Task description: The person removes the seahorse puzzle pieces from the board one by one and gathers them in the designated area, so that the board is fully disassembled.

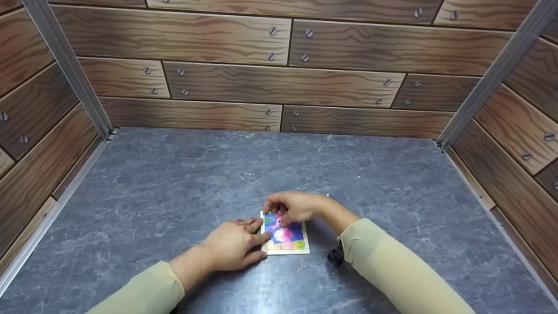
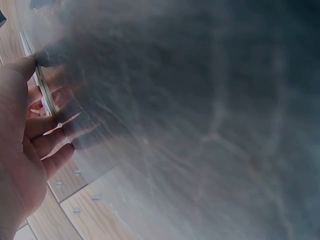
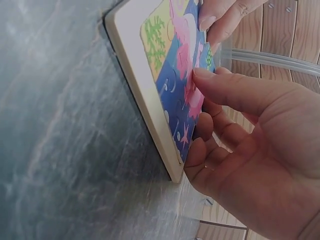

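A small jigsaw puzzle (image 1: 285,239) lies in a cream frame (image 1: 301,251) on the table, its picture pink, blue, yellow and green. My left hand (image 1: 235,245) rests against its left side, the index finger on the picture, the thumb and other fingers along the edge. In the left wrist view the frame's thin edge (image 2: 46,94) runs past those fingers. Bent over the top of the puzzle, my right hand (image 1: 301,206) holds its thumb (image 3: 210,80) on the pink figure and its curled fingers (image 3: 202,127) at the far edge. Whether a loose piece is between them is hidden.
The grey marbled tabletop (image 1: 187,174) surrounds the puzzle. Wood-patterned walls (image 1: 226,83) stand at the back and both sides, with metal corner posts (image 1: 484,83). A dark strap piece (image 1: 335,257) hangs beneath the right sleeve.
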A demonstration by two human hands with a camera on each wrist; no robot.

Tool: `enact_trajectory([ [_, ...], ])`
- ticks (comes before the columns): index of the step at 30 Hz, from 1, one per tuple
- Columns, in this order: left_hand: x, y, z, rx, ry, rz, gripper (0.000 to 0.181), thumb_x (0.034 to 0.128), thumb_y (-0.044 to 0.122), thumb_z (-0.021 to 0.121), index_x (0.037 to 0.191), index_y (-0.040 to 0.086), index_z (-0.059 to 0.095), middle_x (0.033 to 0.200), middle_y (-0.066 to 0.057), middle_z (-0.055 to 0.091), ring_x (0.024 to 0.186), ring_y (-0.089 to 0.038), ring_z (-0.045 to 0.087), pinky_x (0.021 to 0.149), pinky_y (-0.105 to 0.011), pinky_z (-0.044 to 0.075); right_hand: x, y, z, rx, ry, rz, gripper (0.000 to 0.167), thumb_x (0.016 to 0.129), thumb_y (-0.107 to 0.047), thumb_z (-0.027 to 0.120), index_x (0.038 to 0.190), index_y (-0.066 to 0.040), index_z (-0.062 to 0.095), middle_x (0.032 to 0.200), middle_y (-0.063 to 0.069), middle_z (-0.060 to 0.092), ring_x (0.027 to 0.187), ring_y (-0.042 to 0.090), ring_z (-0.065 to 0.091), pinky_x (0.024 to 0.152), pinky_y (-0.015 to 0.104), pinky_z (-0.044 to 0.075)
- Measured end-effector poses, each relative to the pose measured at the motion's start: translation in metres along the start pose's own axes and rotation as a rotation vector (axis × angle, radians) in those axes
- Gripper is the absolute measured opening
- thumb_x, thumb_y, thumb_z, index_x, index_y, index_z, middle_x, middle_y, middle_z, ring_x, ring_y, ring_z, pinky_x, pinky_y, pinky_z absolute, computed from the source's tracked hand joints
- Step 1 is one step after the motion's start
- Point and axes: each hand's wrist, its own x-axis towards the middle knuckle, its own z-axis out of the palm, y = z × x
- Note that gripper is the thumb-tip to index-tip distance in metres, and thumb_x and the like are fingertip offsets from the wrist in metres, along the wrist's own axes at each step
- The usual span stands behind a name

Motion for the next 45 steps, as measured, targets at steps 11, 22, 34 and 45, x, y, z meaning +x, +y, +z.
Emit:
enact_trajectory([
  [11,0.001,0.0,0.001,0.0,-0.013,-0.009,0.05,0.1079,0.049,0.057,0.146,0.018,0.068,0.146,-0.021,0.062,0.132,-0.034,0.064,0.104,-0.05,0.055,-0.003,0.012,0.002,0.091,0.032,-0.008,0.04,0.093,0.007,0.065,0.13,-0.006,0.07,0.112,0.005,0.066,0.098,0.013,0.059,0.089,0.03,0.05],
  [22,-0.001,0.0,0.0,-0.032,-0.023,-0.019,0.05,0.1085,0.049,0.057,0.147,0.018,0.067,0.148,-0.022,0.06,0.134,-0.034,0.062,0.106,-0.049,0.054,-0.002,0.02,0.004,0.201,0.04,-0.012,0.039,0.096,0.005,0.063,0.132,-0.007,0.072,0.107,0.001,0.068,0.095,0.011,0.06,0.082,0.025,0.051],
  [34,0.0,-0.001,0.0,-0.041,-0.019,-0.018,0.05,0.1082,0.048,0.057,0.146,0.017,0.067,0.148,-0.023,0.06,0.134,-0.034,0.062,0.106,-0.05,0.053,-0.002,0.021,0.007,0.211,0.074,-0.024,0.035,0.097,0.004,0.066,0.131,-0.005,0.073,0.106,0.002,0.069,0.095,0.011,0.06,0.083,0.025,0.051],
  [45,0.0,-0.002,0.001,-0.036,-0.023,-0.012,0.05,0.1087,0.049,0.056,0.147,0.018,0.067,0.148,-0.022,0.061,0.134,-0.034,0.062,0.105,-0.051,0.054,-0.005,0.024,0.01,0.236,0.087,-0.018,0.041,0.092,0.0,0.075,0.132,-0.009,0.073,0.112,0.002,0.07,0.101,0.014,0.06,0.092,0.032,0.05],
])
